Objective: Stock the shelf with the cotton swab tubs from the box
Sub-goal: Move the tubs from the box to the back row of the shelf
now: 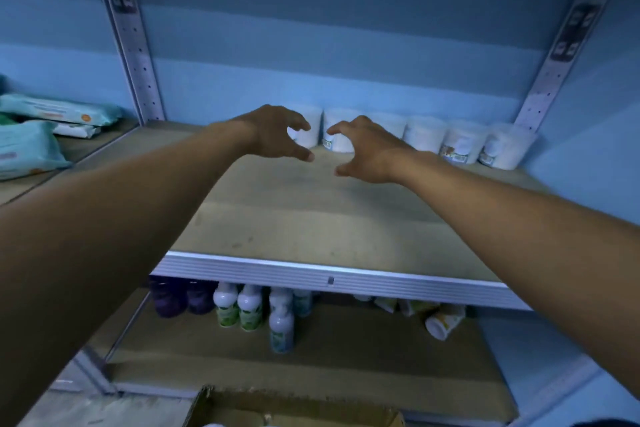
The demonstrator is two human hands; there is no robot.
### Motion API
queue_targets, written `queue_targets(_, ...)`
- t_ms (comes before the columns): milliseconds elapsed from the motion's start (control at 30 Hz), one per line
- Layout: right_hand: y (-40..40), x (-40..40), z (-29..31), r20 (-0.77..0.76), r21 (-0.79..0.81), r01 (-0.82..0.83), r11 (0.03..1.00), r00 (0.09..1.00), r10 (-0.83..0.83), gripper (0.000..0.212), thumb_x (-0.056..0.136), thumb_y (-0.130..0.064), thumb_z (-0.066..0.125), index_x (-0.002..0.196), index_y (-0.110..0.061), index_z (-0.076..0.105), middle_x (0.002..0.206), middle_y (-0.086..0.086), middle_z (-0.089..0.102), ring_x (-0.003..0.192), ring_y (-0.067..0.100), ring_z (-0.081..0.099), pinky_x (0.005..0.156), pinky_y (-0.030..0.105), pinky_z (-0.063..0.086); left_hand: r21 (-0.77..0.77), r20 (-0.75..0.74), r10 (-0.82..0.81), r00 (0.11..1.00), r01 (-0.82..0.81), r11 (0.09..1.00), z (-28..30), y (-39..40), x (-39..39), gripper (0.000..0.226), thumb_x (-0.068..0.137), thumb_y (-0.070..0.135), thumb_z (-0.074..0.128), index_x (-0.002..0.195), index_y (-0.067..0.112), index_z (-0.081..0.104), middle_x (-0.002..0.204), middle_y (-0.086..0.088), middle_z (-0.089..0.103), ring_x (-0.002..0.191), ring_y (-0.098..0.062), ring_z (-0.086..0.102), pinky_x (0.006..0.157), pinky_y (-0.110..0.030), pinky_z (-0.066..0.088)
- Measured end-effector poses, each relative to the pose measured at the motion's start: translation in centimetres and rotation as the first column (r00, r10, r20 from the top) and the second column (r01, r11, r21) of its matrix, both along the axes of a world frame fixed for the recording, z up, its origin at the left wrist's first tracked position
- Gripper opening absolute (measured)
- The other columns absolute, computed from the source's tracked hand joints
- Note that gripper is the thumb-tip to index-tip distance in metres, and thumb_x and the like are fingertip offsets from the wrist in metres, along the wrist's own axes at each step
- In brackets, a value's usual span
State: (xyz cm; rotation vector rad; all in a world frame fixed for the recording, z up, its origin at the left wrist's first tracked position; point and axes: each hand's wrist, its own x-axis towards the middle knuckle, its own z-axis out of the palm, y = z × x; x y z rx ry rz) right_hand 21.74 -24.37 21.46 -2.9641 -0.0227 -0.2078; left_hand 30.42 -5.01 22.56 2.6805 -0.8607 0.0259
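Wooden shelf (311, 218), tubs (426, 135) along blue wall (329, 45).

Two bare arms reach over a tan wooden shelf board (311, 218), and the left hand (273, 133) and right hand (367, 152) are both open with curled fingers, holding nothing. A row of 6 round white tubs (424, 135) stands along the blue back wall, just behind the hands. Below are small white bottles with green labels (239, 308), and a brown cardboard box (294, 409) sits at the bottom edge.
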Motion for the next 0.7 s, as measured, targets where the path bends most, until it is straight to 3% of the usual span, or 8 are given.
queue_targets(200, 2.3, -7.0, -1.2, 0.092, 0.078, -0.066, 0.995, 0.994, 0.059, 0.069, 0.081, -0.042, 0.078, 0.142, -0.034, 0.048, 0.136, 0.003, 0.046, 0.127, 0.023, 0.049, 0.105, 0.04, 0.044, -0.047, -0.022, -0.094, 0.995, 0.093, 0.995, -0.4, 3.3, -7.2, 0.043, 0.073, 0.055, 0.078, 0.11, 0.037, 0.067, 0.111, 0.016, 0.065, 0.086, 0.001, 0.058, 0.087, -0.025, 0.045)
queue_targets(267, 3.1, -9.1, -1.3, 0.141, 0.133, -0.102, 0.986, 0.987, 0.083, 0.062, 0.082, -0.042, 0.078, 0.138, -0.033, 0.052, 0.13, 0.001, 0.049, 0.115, 0.016, 0.052, 0.102, 0.036, 0.045, -0.078, -0.058, -0.127, 0.99, 0.122, 0.989, -0.5, 4.4, -9.8, 0.037, 0.074, 0.052, 0.079, 0.106, 0.038, 0.067, 0.103, 0.018, 0.066, 0.08, 0.008, 0.057, 0.078, -0.021, 0.043)
queue_targets(367, 4.1, -11.9, -1.5, 0.176, 0.166, -0.157, 0.974, 0.976, 0.127, 0.054, 0.082, -0.041, 0.078, 0.131, -0.033, 0.057, 0.122, -0.004, 0.051, 0.097, 0.006, 0.048, 0.091, 0.029, 0.046, -0.048, -0.069, -0.167, 0.983, 0.164, 0.985, -0.9, 5.9, -13.1, 0.034, 0.075, 0.051, 0.078, 0.104, 0.037, 0.068, 0.099, 0.018, 0.066, 0.078, 0.01, 0.058, 0.071, -0.016, 0.041)
queue_targets(500, 5.3, -14.8, -2.7, 0.171, 0.155, -0.184, 0.971, 0.973, 0.157, 0.042, 0.079, -0.043, 0.079, 0.117, -0.034, 0.064, 0.11, -0.008, 0.054, 0.078, -0.006, 0.047, 0.082, 0.027, 0.045, -0.034, -0.101, -0.19, 0.977, 0.187, 0.982, -2.3, 7.9, -16.6, 0.032, 0.075, 0.05, 0.078, 0.102, 0.036, 0.068, 0.099, 0.015, 0.066, 0.081, -0.008, 0.064, 0.078, -0.025, 0.048)
queue_targets(700, 6.9, -18.3, -6.5, 0.117, 0.184, -0.237, 0.954, 0.969, 0.218, 0.036, 0.073, -0.039, 0.082, 0.105, -0.032, 0.066, 0.098, -0.006, 0.061, 0.093, 0.012, 0.058, 0.086, 0.036, 0.049, -0.083, -0.153, -0.232, 0.961, 0.222, 0.972, -5.9, 10.6, -20.0, 0.025, 0.076, 0.042, 0.081, 0.098, 0.035, 0.069, 0.095, 0.013, 0.069, 0.08, -0.009, 0.065, 0.074, -0.022, 0.049)
